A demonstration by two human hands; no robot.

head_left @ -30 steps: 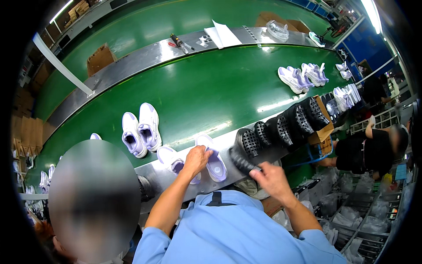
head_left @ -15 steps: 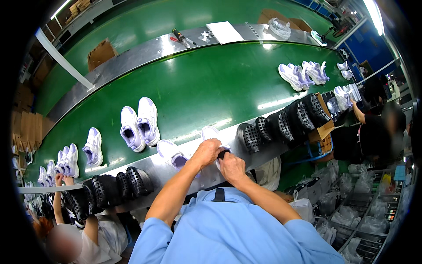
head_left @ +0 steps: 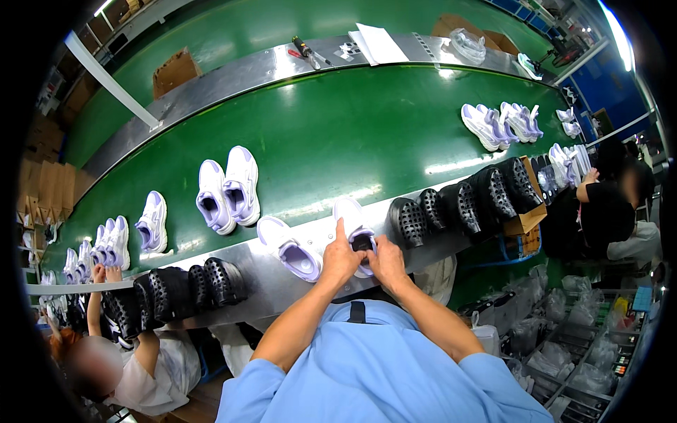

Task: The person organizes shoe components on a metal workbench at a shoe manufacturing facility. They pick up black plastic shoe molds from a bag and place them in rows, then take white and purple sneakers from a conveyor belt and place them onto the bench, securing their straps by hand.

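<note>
A white and lavender sneaker [head_left: 346, 209] rests on the metal ledge in front of me, toe pointing away. My left hand [head_left: 342, 256] grips its left side near the collar, index finger stretched along the upper. On the opposite side, my right hand [head_left: 387, 259] holds the collar with its thumb toward the opening. Something dark [head_left: 362, 242] shows inside the shoe between my hands; I cannot tell its kind. Just left of my left hand lies the matching sneaker [head_left: 278, 233], its lavender lining exposed, with nothing touching it.
Ahead runs a green conveyor belt [head_left: 317, 134] carrying several sneakers. Black studded shoe forms [head_left: 407, 220] line the metal ledge [head_left: 282, 278] to my right, and more forms [head_left: 226, 283] stand left. Co-workers sit at far left and right. Screwdrivers [head_left: 303, 49] lie on the far rail.
My hands have spread apart around the shoe opening, exposing its dark inside. My left arm has drawn back, uncovering the second sneaker. The whole view has shifted slightly.
</note>
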